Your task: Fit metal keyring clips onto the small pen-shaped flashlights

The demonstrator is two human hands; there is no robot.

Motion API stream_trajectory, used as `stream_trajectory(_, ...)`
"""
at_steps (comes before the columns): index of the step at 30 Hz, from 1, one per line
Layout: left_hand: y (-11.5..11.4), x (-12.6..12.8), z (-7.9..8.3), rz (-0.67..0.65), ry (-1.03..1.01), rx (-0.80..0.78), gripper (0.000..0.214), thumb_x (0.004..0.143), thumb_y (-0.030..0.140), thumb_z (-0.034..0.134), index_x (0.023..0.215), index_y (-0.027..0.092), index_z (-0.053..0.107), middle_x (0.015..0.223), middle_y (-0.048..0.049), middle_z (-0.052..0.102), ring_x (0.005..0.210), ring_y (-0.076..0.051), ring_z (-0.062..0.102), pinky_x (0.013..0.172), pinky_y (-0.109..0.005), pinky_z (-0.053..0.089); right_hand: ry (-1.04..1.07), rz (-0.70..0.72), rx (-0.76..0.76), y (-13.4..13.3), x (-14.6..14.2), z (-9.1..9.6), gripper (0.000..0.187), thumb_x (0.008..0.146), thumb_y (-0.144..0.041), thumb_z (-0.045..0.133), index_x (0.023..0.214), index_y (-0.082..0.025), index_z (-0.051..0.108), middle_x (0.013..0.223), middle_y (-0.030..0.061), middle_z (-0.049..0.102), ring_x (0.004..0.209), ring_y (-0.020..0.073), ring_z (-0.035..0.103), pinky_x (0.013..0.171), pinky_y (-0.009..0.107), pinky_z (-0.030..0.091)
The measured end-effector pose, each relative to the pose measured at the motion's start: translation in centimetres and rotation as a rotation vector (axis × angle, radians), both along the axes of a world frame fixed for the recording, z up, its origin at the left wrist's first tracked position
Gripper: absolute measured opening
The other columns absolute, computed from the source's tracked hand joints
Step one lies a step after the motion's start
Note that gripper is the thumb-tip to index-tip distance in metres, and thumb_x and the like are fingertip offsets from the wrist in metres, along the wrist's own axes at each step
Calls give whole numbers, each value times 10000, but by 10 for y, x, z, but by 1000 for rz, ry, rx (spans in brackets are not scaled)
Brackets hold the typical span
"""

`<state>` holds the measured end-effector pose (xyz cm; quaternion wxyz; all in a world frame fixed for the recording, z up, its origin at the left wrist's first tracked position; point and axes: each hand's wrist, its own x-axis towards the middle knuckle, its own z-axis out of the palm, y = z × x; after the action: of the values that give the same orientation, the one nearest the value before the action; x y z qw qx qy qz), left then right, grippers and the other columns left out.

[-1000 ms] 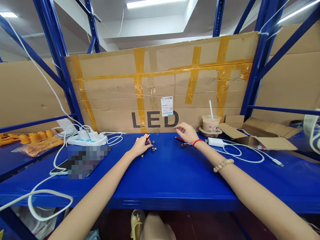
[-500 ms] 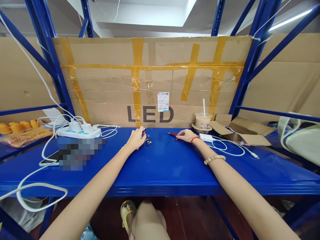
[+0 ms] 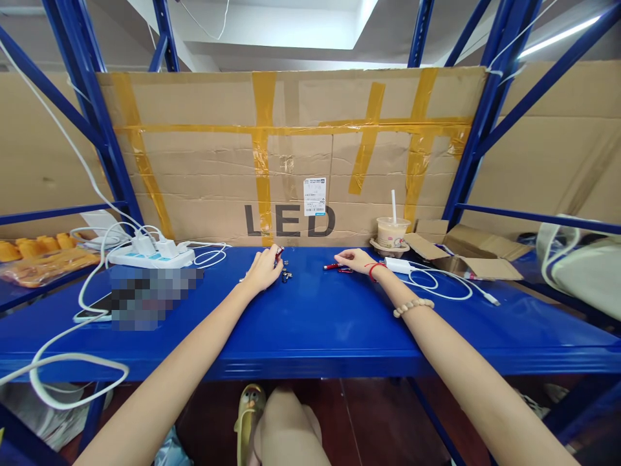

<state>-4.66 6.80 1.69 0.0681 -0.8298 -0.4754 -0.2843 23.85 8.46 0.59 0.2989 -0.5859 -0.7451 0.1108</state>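
Near the far edge of the surface, a slim red rod lies left-to-right, just left of my right hand, the nearer; I can't tell whether it's gripped. My left hand pinches a red piece.

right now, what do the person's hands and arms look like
The left hand and left forearm are bare: no sleeve, glove or jewellery shows. The ungloved right hand has a thin red cord bracelet at its wrist; a chunky beige, beaded-looking band circles the right forearm.
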Motion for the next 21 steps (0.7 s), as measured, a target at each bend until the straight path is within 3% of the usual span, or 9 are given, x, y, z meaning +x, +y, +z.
stream_trajectory(4, -2, 1, 0, -5, -8, 0, 63, 809, 211, 340, 748, 200, 332, 757, -37, 525, 730, -198, 510, 690, -318, 350, -113, 49, -49, -5, 0, 3, 373, 617, -431, 672, 897, -186, 687, 826, 36, 684, 733, 151, 604, 631, 218, 456)
stream_trajectory(10, -5, 3, 2, -15, -119, -11, 69, 805, 219, 360, 742, 203, 339, 742, -26, 526, 705, -183, 508, 667, -299, 353, -134, -28, 17, -7, -7, 3, 219, 679, -408, 615, 745, -212, 687, 702, 14, 664, 660, 140, 580, 589, 224, 407)
stream_trajectory(17, 1, -5, 0, 109, -370, -16, 71, 792, 251, 391, 738, 206, 381, 688, -7, 522, 667, -168, 511, 644, -280, 361, -8, -280, 189, -8, -12, 10, 469, 880, -397, 239, 753, -165, 626, 725, 57, 662, 679, 154, 585, 605, 238, 384)
stream_trajectory(21, 11, -8, -6, 111, -505, -63, 37, 769, 219, 395, 737, 208, 382, 700, -1, 550, 678, -159, 534, 640, -265, 377, 27, -296, 216, -7, -12, 11, 491, 889, -386, 201, 815, -141, 620, 759, 64, 671, 643, 139, 589, 610, 226, 405)
